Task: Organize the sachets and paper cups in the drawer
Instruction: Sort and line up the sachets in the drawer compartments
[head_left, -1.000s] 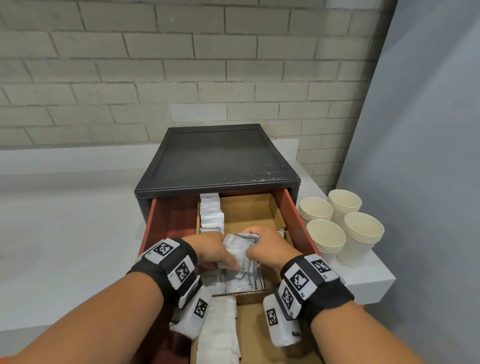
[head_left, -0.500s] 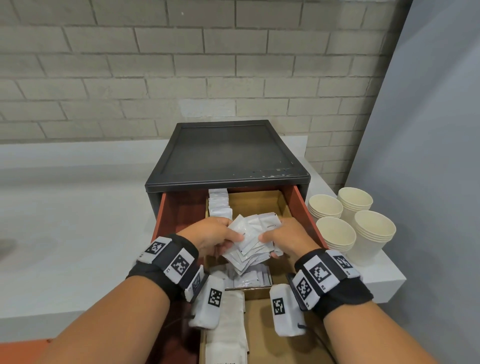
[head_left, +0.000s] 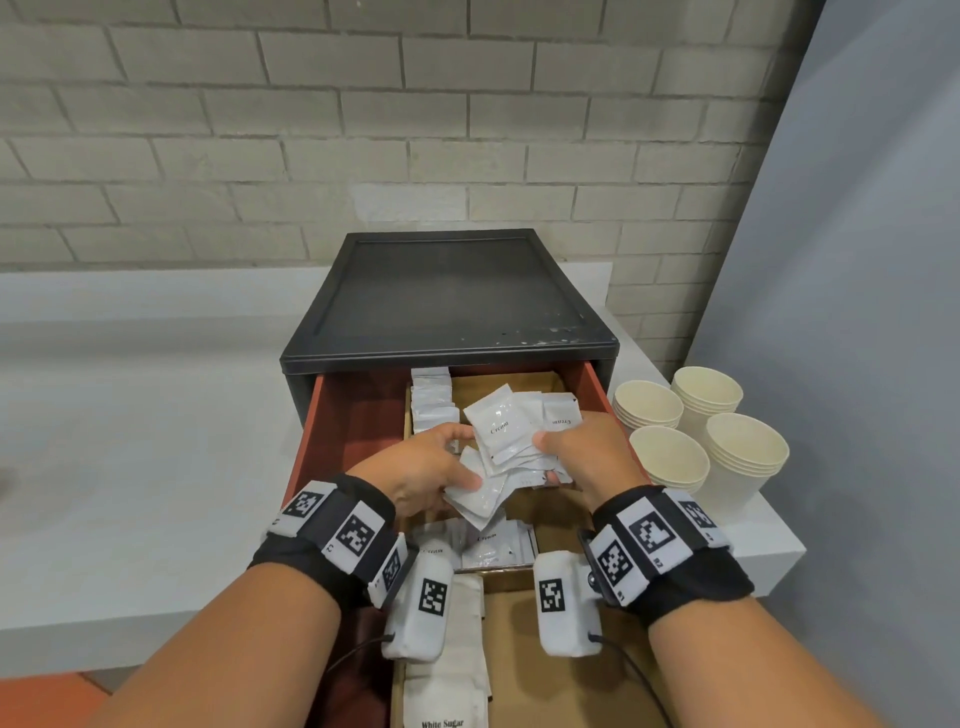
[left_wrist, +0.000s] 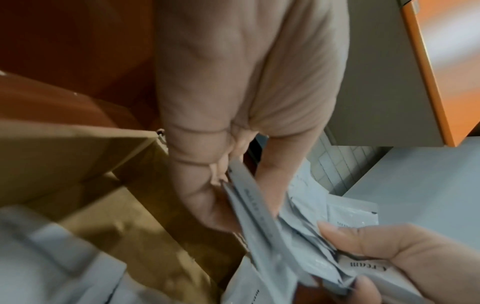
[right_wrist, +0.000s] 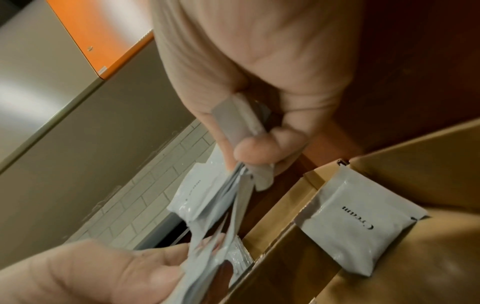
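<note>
Currently both hands grip one loose bundle of cream sachets (head_left: 506, 441), held at frame centre above the open drawer (head_left: 358, 415). The left hand (head_left: 431, 467) pinches the bundle's lower left edge between thumb and fingers; the right hand (head_left: 587, 452) clamps its right edge, thumb on top. The sachets are fanned and misaligned, several corners projecting toward the lower left.

Recommended procedure, judged from this state:
1. Square the bundle before lowering it. Relax one hand slightly and tap the edges level against the other.
2. Keep the printed faces oriented alike.
3. Set the bundle upright into a cardboard compartment (head_left: 524, 387), next to the filed row of sachets (head_left: 431, 400) at upper centre.
4. Release only once the bundle is supported by the divider.

More sachets (head_left: 493, 545) lie below the hands. The paper cups (head_left: 701, 441) stand stacked at the right of the frame, outside the drawer, not yet stowed.
</note>
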